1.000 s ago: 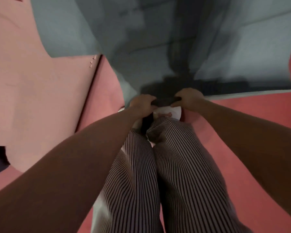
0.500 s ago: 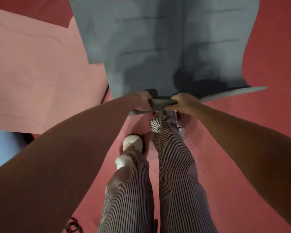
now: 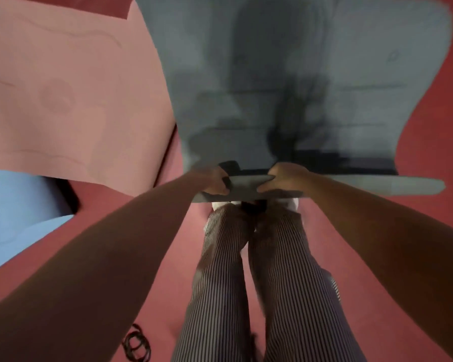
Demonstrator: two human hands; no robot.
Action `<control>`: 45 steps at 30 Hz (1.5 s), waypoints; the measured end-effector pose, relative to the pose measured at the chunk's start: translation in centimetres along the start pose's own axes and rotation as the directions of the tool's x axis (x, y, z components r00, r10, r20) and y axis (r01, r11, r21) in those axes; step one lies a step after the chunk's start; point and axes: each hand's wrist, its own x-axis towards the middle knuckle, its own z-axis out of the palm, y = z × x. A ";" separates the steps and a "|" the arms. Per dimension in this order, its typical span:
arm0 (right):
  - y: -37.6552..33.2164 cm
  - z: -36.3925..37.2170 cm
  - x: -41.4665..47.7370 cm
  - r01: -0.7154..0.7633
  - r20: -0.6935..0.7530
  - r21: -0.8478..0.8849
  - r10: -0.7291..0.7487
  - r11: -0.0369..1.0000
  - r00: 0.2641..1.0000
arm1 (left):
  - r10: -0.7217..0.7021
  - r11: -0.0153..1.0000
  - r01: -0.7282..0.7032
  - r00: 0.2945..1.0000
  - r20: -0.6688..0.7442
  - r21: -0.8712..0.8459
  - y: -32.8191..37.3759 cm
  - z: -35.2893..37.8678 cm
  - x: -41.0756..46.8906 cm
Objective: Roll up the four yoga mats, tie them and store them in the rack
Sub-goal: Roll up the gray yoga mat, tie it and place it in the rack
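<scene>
A grey yoga mat (image 3: 285, 82) lies flat on the red floor ahead of me, its near edge lifted off the floor. My left hand (image 3: 213, 180) and my right hand (image 3: 283, 178) both grip that raised near edge, close together at its left part, fingers curled round it. A pink mat (image 3: 68, 95) lies flat to the left of the grey one. A light blue mat (image 3: 19, 212) shows at the far left. My striped trouser legs and white socks stand just behind the lifted edge.
Several black elastic bands (image 3: 136, 346) lie on the red floor (image 3: 429, 142) near my left leg. The pink mat's corner overlaps the blue mat. No rack is in view.
I have stepped back, bringing my feet together, and more of the grey mat has come into view. Both hands still grip the mat's near edge, now lifted a little higher.
</scene>
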 end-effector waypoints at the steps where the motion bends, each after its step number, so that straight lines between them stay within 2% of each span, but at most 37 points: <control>1: 0.2 1.9 -0.5 -0.009 0.014 0.024 0.008 1.000 1.000 | -0.005 1.000 0.005 1.000 0.019 0.009 0.0 1.6 0.0; 5: 2.8 7.8 -1.9 -0.042 0.040 0.065 0.039 0.997 0.998 | -0.006 1.000 0.007 0.997 0.077 -0.010 1.2 7.5 -0.2; 10: 7.3 12.8 -4.8 -0.024 -0.101 -0.078 0.016 0.997 0.995 | 0.018 0.991 -0.013 0.999 0.030 -0.136 5.6 14.1 -0.8; 15: 11.8 17.6 -7.4 -0.028 -0.043 -0.081 0.024 0.996 0.999 | 0.031 0.997 -0.033 0.999 -0.019 -0.076 9.5 19.6 -1.4; 19: 12.9 20.7 -9.0 -0.021 -0.153 -0.194 -0.009 0.981 0.988 | 0.038 0.998 -0.040 0.998 -0.052 -0.044 10.7 22.7 -1.9; 22: 12.8 22.1 -9.5 -0.022 -0.196 -0.202 -0.018 0.979 0.980 | 0.044 0.999 -0.045 0.997 -0.067 -0.016 10.3 24.2 -2.4; 28: 10.5 24.5 -9.3 -0.031 -0.178 -0.092 0.014 0.995 0.984 | 0.031 0.994 -0.017 0.990 -0.137 0.104 7.4 25.4 -3.4; 35: 5.3 29.6 -8.9 -0.032 -0.236 0.072 0.048 0.997 0.971 | 0.056 0.991 -0.039 0.990 -0.131 0.131 1.2 28.4 -6.2; 41: -0.1 36.8 -6.8 -0.023 -0.260 0.091 0.046 0.996 0.964 | 0.023 0.983 0.006 0.988 -0.150 0.185 -6.5 32.9 -7.8; 45: -0.5 41.2 -3.2 -0.011 -0.280 0.068 0.030 0.998 0.959 | -0.058 0.991 0.086 0.969 -0.241 0.106 -9.5 37.3 -5.5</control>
